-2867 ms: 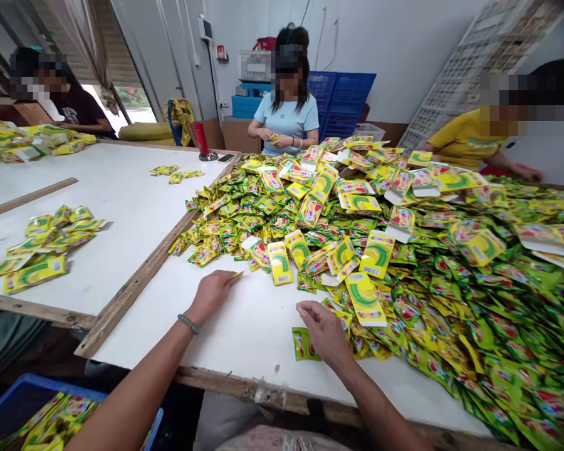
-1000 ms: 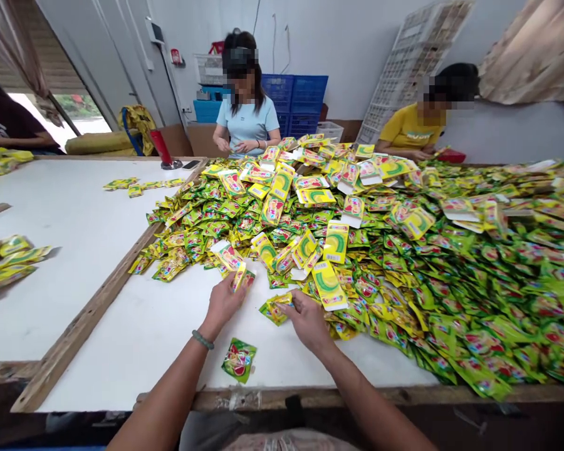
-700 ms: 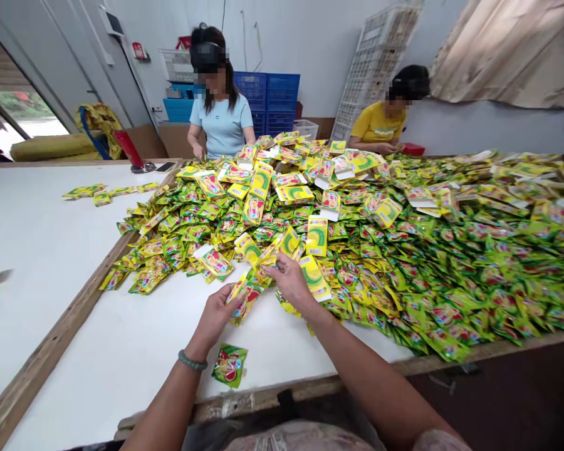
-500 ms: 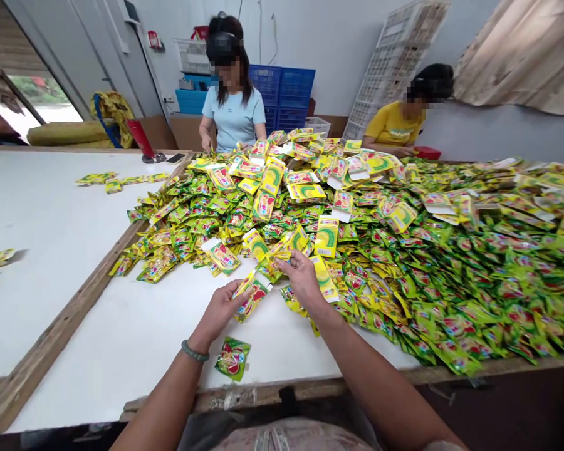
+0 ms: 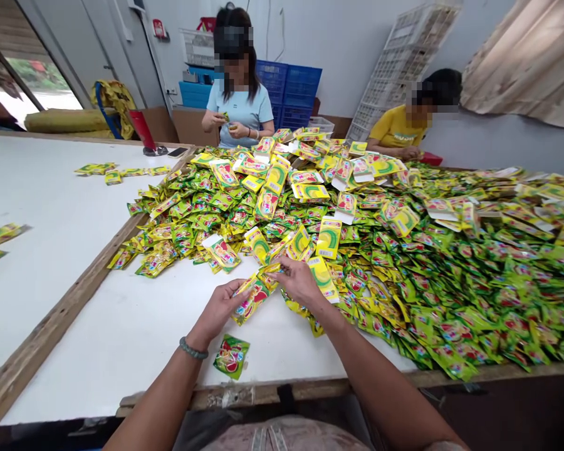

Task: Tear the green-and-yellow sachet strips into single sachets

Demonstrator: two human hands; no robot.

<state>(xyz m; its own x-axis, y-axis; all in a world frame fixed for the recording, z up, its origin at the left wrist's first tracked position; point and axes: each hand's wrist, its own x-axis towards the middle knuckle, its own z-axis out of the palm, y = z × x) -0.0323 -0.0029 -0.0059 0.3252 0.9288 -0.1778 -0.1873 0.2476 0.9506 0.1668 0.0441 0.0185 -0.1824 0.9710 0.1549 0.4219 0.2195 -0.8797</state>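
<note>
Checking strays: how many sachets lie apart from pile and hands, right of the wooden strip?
1: the green sachet, near the left wrist. The forearms may hide others.

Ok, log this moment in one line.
left hand: holds printed carton; right hand: holds sachet at carton's end; loose sachet: on white tabletop

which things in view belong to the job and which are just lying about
Likely part of the job:
box in the left hand
at least one sachet in the right hand
heaped sachets
loose boxes

Seemingly just lying about:
red cylinder
phone
</note>
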